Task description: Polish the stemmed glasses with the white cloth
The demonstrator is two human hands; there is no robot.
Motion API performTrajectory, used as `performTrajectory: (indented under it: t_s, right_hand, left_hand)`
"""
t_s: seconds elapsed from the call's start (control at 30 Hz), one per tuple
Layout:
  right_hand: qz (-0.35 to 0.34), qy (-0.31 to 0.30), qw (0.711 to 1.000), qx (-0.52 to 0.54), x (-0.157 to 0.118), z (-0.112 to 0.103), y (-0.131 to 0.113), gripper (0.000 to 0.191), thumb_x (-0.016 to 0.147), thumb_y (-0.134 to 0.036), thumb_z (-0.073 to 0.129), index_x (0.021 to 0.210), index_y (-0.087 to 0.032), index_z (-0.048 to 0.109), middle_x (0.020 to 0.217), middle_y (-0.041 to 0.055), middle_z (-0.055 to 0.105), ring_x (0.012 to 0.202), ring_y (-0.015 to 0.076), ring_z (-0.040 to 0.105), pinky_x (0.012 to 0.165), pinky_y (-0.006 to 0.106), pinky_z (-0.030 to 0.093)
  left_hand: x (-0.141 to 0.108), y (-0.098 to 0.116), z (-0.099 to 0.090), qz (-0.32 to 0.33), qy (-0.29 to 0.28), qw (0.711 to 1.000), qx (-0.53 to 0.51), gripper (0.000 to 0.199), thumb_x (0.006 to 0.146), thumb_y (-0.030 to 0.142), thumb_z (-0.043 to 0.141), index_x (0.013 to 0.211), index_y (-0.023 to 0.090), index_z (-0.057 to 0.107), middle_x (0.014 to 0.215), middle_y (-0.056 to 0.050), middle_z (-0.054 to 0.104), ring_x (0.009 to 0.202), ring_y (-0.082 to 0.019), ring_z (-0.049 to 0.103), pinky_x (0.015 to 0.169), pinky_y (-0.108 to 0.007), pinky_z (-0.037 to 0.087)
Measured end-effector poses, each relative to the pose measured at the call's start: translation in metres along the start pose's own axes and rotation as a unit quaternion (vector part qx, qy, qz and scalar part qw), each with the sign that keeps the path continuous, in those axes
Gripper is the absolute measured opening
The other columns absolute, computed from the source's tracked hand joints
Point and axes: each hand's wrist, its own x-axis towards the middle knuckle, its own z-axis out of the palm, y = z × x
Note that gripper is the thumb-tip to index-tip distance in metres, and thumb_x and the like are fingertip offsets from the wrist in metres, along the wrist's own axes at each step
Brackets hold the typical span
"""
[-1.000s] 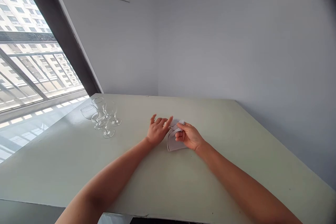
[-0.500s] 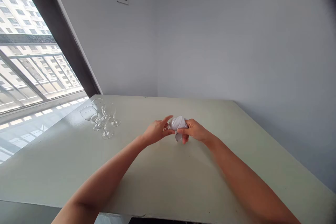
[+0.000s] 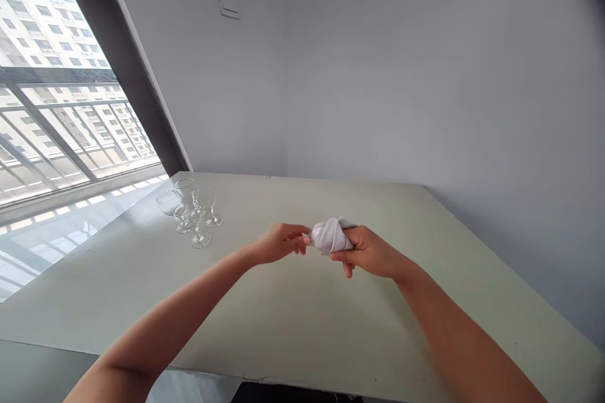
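Observation:
Over the middle of the table, a wine glass [image 3: 317, 238] is held on its side, its bowl pointing right. My left hand [image 3: 280, 243] has its fingers closed around the stem end, where the foot is mostly hidden. A white cloth [image 3: 333, 236] fills and covers the bowl, and its folds hide the rim. My right hand [image 3: 366, 253] grips the cloth at the bowl's mouth, some fingers pushed into it and the thumb along the near side. To the left, several clear wine glasses [image 3: 200, 238] stand upright in a cluster.
The pale table [image 3: 265, 321] runs back to grey walls [image 3: 401, 75] that meet in a corner. A window [image 3: 61, 113] with a railing outside lies at the left, beyond the glasses. A wall switch [image 3: 229, 2] is above.
Both hands still hold the glass and cloth. My right hand has shifted slightly right and nearer, and the cloth has turned with more of it showing around the bowl. The view has shifted slightly.

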Motion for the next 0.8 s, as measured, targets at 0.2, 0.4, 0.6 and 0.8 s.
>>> performTrajectory:
  t_s: [0.2,0.4,0.6,0.8]
  right_hand:
    - [0.057,0.152,0.957,0.240,0.008,0.037,0.022,0.028,0.075,-0.044,0.058,0.084,-0.017,0.057,0.041,-0.0058,0.048,0.038,0.0087,0.044,0.045,0.023,0.037]
    - [-0.022,-0.045,0.999,-0.011,-0.024,0.038,0.012,0.017,0.075,-0.035,0.060,0.072,-0.018,0.060,0.061,-0.0007,0.060,0.057,0.0136,0.057,0.058,0.026,0.044]
    - [0.021,0.057,0.990,0.129,-0.018,0.045,0.033,0.020,0.073,-0.037,0.063,0.069,-0.017,0.060,0.053,-0.0022,0.057,0.049,0.0126,0.056,0.053,0.026,0.042]
    - [0.068,0.119,0.939,0.316,-0.013,0.057,0.042,0.026,0.076,-0.043,0.057,0.072,-0.017,0.059,0.041,-0.0059,0.049,0.035,0.0066,0.042,0.044,0.022,0.032]
  left_hand:
    - [-0.005,0.002,0.017,0.066,0.211,0.924,0.312,0.030,0.084,0.036,0.047,0.107,0.021,0.057,0.080,-0.008,0.063,0.084,-0.021,0.054,0.086,-0.042,0.034]
    - [-0.018,0.001,-0.007,0.018,-0.151,0.988,-0.002,0.043,0.086,0.050,0.035,0.078,0.017,0.060,0.058,0.000,0.055,0.056,-0.010,0.048,0.056,-0.023,0.039]
    - [-0.020,0.004,0.010,0.014,-0.036,0.995,0.088,0.033,0.088,0.040,0.035,0.102,0.019,0.056,0.082,-0.005,0.063,0.071,-0.015,0.056,0.069,-0.030,0.042]
    - [-0.020,0.007,0.024,0.057,0.097,0.955,0.274,0.030,0.087,0.034,0.039,0.108,0.020,0.056,0.068,-0.004,0.058,0.074,-0.019,0.053,0.072,-0.035,0.039]
